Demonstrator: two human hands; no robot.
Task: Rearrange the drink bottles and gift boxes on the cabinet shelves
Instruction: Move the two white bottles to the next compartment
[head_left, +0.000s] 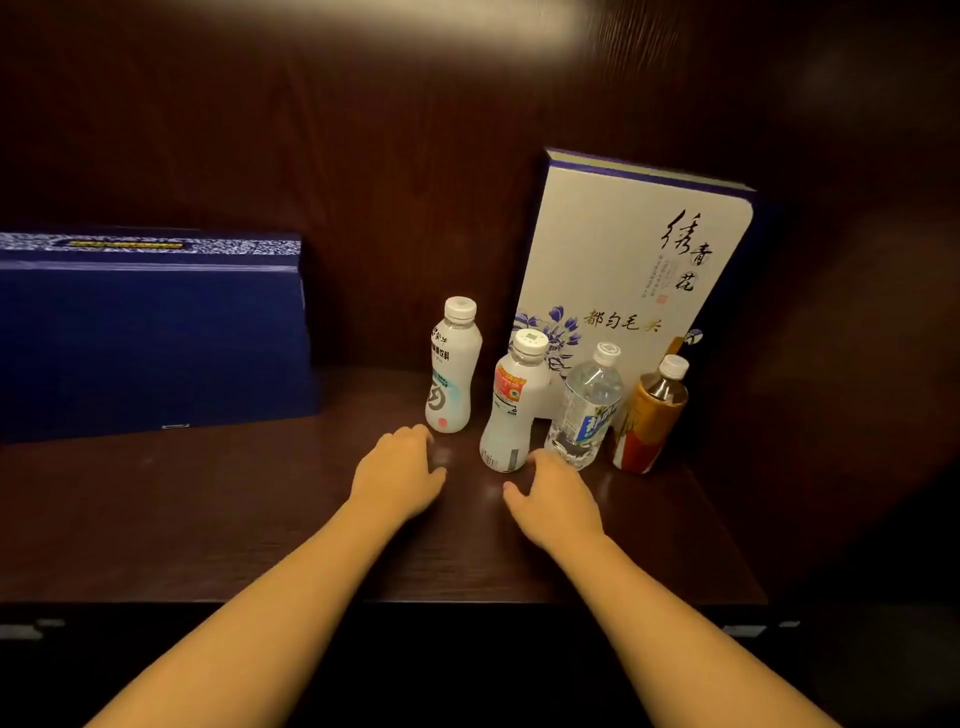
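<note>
Several bottles stand on the dark wooden shelf (208, 509): a white milk-drink bottle (453, 366), a white bottle with an orange label (514, 405), a clear water bottle (584, 410) and a brown tea bottle (652, 415). Behind them a tall white gift box (639, 260) with blue flowers leans upright against the back wall. A dark blue gift box (150, 332) stands at the left. My left hand (397, 475) hovers just in front of the milk-drink bottle, fingers apart and empty. My right hand (553, 499) is spread at the base of the orange-label bottle, holding nothing.
The cabinet's dark back wall (389, 182) and right side wall (857, 312) close in the shelf. The shelf's front edge (415, 603) runs below my forearms. Bare shelf surface lies between the blue box and the bottles.
</note>
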